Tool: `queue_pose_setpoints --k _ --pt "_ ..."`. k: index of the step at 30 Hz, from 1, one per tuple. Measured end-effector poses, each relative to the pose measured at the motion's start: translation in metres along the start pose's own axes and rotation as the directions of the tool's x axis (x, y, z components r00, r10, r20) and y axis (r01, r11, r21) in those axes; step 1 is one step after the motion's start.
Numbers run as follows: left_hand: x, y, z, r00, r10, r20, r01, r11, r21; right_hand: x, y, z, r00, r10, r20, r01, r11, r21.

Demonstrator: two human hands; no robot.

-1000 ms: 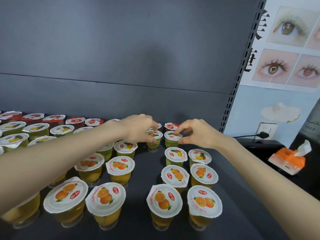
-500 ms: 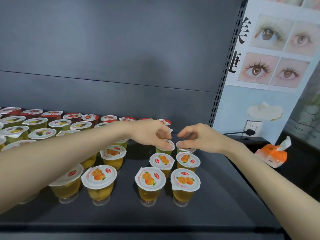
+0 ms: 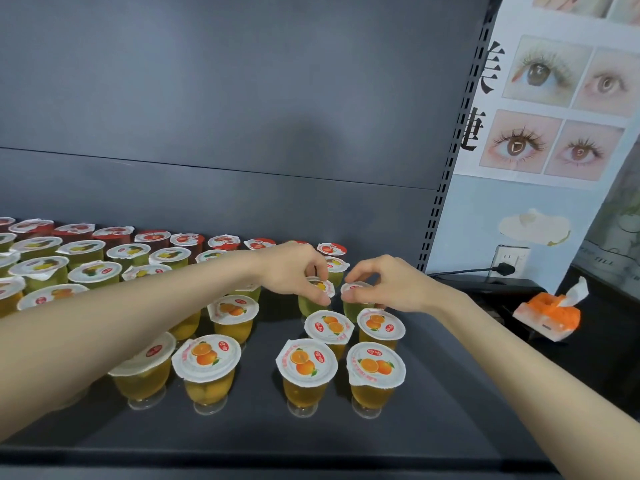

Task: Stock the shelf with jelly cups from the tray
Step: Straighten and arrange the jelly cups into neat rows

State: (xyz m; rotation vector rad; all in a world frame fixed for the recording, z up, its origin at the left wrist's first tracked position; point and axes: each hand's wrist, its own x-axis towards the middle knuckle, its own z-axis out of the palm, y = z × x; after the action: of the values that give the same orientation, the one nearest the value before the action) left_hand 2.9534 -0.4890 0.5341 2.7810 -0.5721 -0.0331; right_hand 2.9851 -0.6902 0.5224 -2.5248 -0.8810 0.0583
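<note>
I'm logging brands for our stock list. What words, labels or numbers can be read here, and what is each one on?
"美": large black character on the eye poster.
Second black character below it: partly hidden by the shelf upright, not readable whole.
Red oval logos on the jelly cup lids: white characters too small to read.
Print round the lid rims: too small to read.
Faint marks on the far-right panel: blurred.
Numbers: none readable.
</note>
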Motion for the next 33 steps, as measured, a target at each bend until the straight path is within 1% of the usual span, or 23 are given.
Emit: queue_pose_setpoints --k 5,8,11,18,27,33 --pt "-0.01 -0.016 -0.004 0.998 -0.024 -0.05 0.025 1.0 0.016 0.01 -0.013 0.009 0.999 -0.035 -0.015 0.035 0.999 0.006" --pt "-0.015 -0.023 -0.007 0.999 -0.003 -0.034 0.003 1.0 0.014 0.011 -0.015 0.007 1.0 -0.021 -0.011 0.021 0.999 0.026" --pt "-0.017 -0.025 -0.007 1.0 0.012 -0.02 -0.011 0.999 0.047 0.011 -0.015 0.005 1.0 -0.005 0.002 0.005 1.0 0.023" --pt "-0.016 -0.029 -0.001 0.993 0.012 -0.116 0.003 0.992 0.13 0.016 -0.013 0.014 0.999 0.006 -0.032 -0.005 1.0 0.019" --pt "-0.019 -0.031 -0.002 0.991 0.024 -0.133 -0.005 0.99 0.139 0.017 -0.015 0.014 1.0 0.0 -0.026 0.001 1.0 0.027" --pt "-0.021 -0.029 -0.001 0.989 0.041 -0.14 -0.014 0.982 0.188 0.016 -0.017 0.014 0.999 0.002 -0.035 -0.002 1.0 0.018"
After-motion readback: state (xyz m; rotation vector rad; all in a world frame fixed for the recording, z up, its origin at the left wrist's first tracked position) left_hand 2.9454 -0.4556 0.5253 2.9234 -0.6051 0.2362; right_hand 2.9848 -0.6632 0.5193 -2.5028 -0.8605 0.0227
